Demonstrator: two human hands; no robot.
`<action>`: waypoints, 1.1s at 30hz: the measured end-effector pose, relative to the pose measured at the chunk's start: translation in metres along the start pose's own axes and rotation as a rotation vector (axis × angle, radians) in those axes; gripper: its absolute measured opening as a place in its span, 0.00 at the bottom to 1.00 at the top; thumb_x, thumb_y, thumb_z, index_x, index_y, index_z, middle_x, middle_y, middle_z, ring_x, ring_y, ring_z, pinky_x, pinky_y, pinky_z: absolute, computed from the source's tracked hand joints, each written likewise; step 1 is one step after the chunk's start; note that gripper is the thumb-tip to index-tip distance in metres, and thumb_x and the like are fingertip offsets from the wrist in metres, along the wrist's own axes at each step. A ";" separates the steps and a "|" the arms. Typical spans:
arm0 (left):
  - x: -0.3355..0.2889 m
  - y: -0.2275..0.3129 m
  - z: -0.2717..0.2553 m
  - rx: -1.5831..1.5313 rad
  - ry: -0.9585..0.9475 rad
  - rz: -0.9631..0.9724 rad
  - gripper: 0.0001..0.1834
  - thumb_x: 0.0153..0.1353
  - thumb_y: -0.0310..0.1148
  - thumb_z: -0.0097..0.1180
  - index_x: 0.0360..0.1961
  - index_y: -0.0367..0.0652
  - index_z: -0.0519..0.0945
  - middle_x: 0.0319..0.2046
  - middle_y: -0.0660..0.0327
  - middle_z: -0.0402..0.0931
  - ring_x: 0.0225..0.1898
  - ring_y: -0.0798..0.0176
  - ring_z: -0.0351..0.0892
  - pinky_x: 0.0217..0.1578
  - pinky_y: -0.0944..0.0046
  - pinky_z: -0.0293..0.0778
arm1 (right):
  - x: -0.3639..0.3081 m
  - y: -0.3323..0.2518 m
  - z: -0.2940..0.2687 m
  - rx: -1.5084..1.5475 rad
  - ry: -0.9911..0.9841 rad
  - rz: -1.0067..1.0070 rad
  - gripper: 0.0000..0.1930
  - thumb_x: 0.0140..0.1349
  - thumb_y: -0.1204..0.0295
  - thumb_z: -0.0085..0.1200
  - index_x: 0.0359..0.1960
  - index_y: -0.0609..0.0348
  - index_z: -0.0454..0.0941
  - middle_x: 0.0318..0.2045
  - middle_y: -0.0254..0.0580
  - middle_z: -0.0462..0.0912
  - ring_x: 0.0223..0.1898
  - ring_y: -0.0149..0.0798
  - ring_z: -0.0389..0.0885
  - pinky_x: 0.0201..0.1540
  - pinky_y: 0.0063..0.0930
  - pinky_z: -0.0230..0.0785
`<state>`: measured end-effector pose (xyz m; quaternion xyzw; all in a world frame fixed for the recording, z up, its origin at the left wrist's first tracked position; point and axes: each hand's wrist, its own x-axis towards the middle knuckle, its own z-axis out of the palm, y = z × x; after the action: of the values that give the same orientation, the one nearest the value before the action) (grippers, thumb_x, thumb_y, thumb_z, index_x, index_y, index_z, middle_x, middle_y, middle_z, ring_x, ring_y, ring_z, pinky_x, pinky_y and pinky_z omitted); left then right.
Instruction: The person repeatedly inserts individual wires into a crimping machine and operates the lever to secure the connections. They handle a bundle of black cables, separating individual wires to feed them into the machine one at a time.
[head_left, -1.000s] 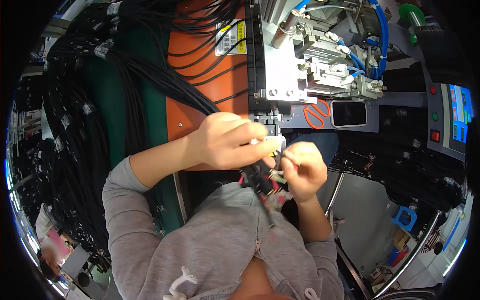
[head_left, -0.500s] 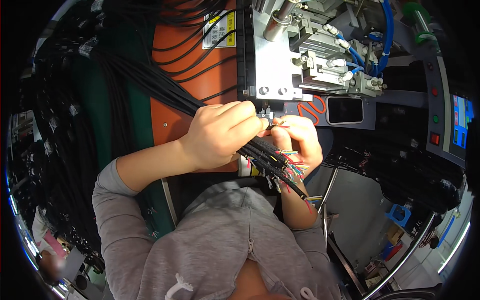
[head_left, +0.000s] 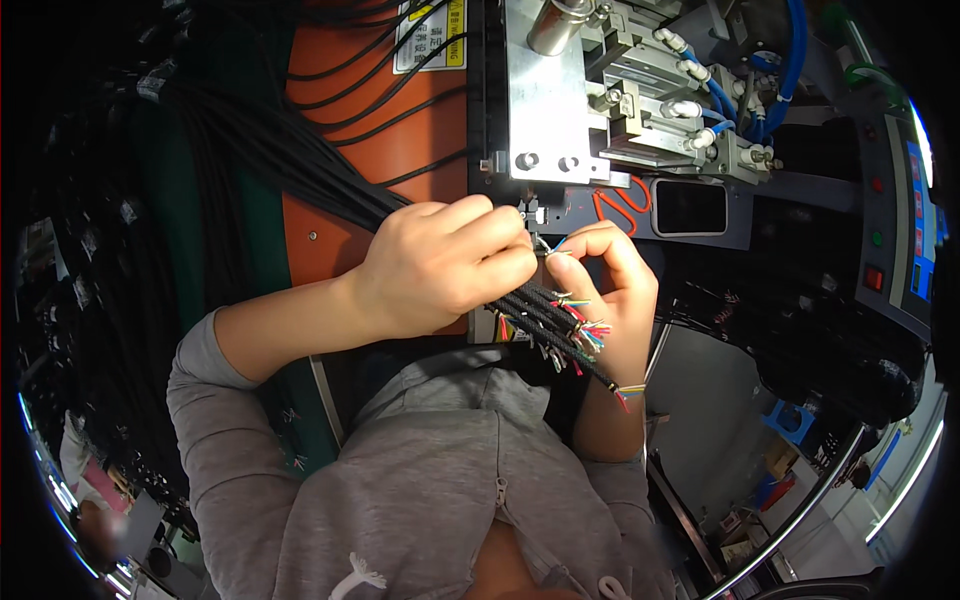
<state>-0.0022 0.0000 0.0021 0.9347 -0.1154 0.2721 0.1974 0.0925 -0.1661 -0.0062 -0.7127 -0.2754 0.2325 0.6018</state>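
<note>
My left hand (head_left: 440, 255) is closed around a bundle of black braided cables (head_left: 545, 325), which runs in from the upper left and sticks out below the fist. Several cable ends fan out there, each with short coloured wires (head_left: 590, 333) in red, yellow, blue and white. Thumb and forefinger of my right hand (head_left: 612, 268) pinch the thin wires of one cable end (head_left: 553, 247), just right of the left fist. Directly beyond the fingers sits a small metal fixture (head_left: 534, 213) at the front of the machine. My left fingertips partly hide the pinched cable.
Metal cylinders with blue air hoses (head_left: 715, 105) fill the machine at the back right. A dark-screened phone (head_left: 690, 207) lies beside a red cord (head_left: 618, 208). Long black cables (head_left: 290, 160) cross the orange surface (head_left: 400, 130) on the left. A control panel (head_left: 890, 220) stands far right.
My right hand has moved slightly right, and the wires at its fingertips now show spread between the two hands. My left hand keeps its hold on the bundle. The view has shifted a little.
</note>
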 end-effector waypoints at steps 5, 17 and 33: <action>-0.004 0.004 0.002 0.041 0.061 -0.002 0.13 0.43 0.27 0.61 0.34 0.42 0.82 0.23 0.69 0.71 0.20 0.71 0.69 0.16 0.72 0.62 | 0.001 0.005 -0.006 0.283 -0.016 0.096 0.04 0.56 0.79 0.59 0.29 0.65 0.77 0.28 0.36 0.77 0.30 0.25 0.73 0.34 0.18 0.65; -0.003 0.013 0.007 0.242 -0.118 -0.153 0.15 0.47 0.29 0.57 0.39 0.45 0.83 0.22 0.68 0.62 0.21 0.72 0.67 0.16 0.73 0.62 | 0.017 0.013 0.012 -0.445 0.123 -0.186 0.03 0.52 0.79 0.57 0.24 0.64 0.75 0.20 0.43 0.74 0.24 0.41 0.73 0.28 0.32 0.65; 0.004 0.000 0.008 0.203 -0.062 -0.108 0.10 0.46 0.29 0.59 0.33 0.45 0.82 0.23 0.70 0.70 0.21 0.72 0.70 0.20 0.72 0.65 | 0.016 0.038 0.025 0.102 0.223 0.043 0.04 0.60 0.78 0.50 0.27 0.60 0.71 0.21 0.27 0.71 0.24 0.18 0.65 0.26 0.15 0.58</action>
<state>0.0047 -0.0041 -0.0017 0.9627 -0.0427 0.2425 0.1124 0.0922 -0.1422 -0.0475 -0.7084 -0.1789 0.1784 0.6591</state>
